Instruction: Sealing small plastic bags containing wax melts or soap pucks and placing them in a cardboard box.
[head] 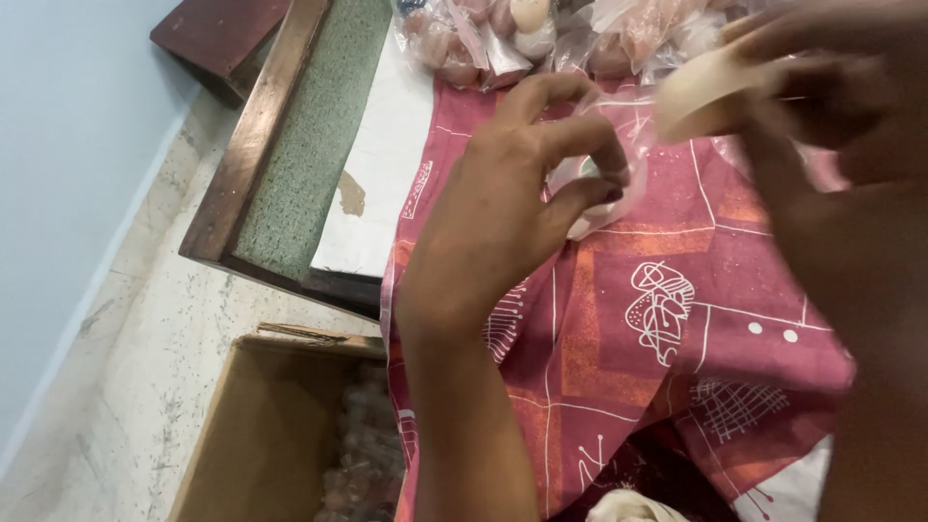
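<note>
Head view, looking down over a tabletop (pixel 382 184) draped in a red patterned cloth (pixel 677 319).

Left hand (pixel 512 208), centre of frame: fingers curled, thumb and forefinger pinching the mouth of a small clear plastic pouch (pixel 604 198). Something pale sits inside it; blur hides what.

Right hand (pixel 822 87), upper right, heavily blurred: fingers closed around a pale rounded piece (pixel 701 92), cream-coloured, held just above and right of the pouch. Exact kind of piece not readable.

Top centre: a heap of already filled clear packets (pixel 541 39), pinkish and cream pieces inside, lying on the cloth's far edge.

Lower left: an open cardboard box (pixel 251 435) on the speckled floor (pixel 145 319), more clear packets dimly visible inside.

Upper left: dark wooden frame with a green rough-surfaced panel (pixel 304 135).

Handling judgement: the pouch film is thin and limp, so the pinch should hold the mouth open rather than flat. The piece looks best brought in narrow end first, close over the opening, with a light grip so the film neither tears nor slips.
</note>
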